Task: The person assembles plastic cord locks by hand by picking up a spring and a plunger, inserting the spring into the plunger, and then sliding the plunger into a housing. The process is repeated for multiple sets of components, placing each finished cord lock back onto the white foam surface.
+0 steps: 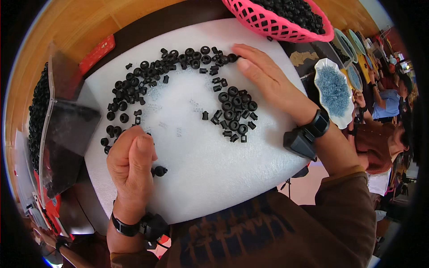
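Observation:
Small black round and spool-shaped plastic parts (152,71) lie in a curved band on a white foam sheet (192,178). A second cluster of the black parts (234,109) sits to the right of the middle. My left hand (132,161) is curled at the band's near left end, thumb on top; whatever its fingers hold is hidden. Just right of it lies a black part (159,170). My right hand (268,78) lies with fingers stretched out at the band's right end, fingertips at a black part (232,58). Small clear pieces (178,131) are scattered between.
A pink basket (277,33) of black parts stands at the far right. A white scalloped dish (344,120) of bluish clear pieces is beyond my right wrist. At left is a clear plastic bin (49,129) with more black parts. Other people (380,143) sit at the right.

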{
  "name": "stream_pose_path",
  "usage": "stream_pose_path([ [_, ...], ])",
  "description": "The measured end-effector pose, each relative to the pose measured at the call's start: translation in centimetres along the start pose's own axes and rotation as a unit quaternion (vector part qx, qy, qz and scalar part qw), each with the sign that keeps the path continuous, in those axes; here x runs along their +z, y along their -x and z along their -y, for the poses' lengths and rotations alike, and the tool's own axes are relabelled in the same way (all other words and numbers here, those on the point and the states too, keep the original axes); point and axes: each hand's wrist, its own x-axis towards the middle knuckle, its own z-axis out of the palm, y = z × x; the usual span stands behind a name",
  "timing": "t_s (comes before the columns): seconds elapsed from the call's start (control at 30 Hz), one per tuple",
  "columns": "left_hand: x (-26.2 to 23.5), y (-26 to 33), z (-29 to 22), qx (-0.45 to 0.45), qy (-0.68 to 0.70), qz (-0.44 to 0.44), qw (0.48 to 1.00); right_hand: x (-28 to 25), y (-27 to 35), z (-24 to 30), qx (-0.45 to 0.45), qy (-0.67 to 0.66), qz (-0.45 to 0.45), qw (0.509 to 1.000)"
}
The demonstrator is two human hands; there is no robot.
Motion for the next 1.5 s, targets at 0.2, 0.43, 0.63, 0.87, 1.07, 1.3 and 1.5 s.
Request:
stream_pose_path([
  [0.2,0.0,-0.4,0.1,-0.006,0.000,0.003,1.000,2.0,-0.1,0.6,-0.033,-0.097,0.039,0.994],
  [0.43,-1.2,-1.9,-1.5,-0.037,-0.278,0.154,0.947,2.6,-1.0,3.5,-0.042,-0.196,0.045,0.979],
  [0.63,-3.3,-1.7,-2.1,-0.097,-0.290,0.199,0.931,3.8,-0.5,9.0,-0.068,0.026,-0.132,0.989],
  [0.87,-2.5,-1.2,-3.3,0.011,-0.405,0.336,0.850,5.1,-0.5,8.4,0.012,-0.255,-0.151,0.955],
  [1.07,-1.6,-1.0,-2.7,0.043,-0.488,0.303,0.817,4.6,-0.8,7.8,0.097,-0.410,-0.171,0.891],
  [1.3,-0.6,-1.6,-2.0,0.068,-0.425,0.253,0.867,3.8,-1.6,5.9,-0.017,-0.477,-0.063,0.877],
  [1.5,0.1,-1.5,-1.1,0.066,-0.388,0.154,0.906,4.3,-1.2,7.6,0.038,-0.320,-0.124,0.939],
])
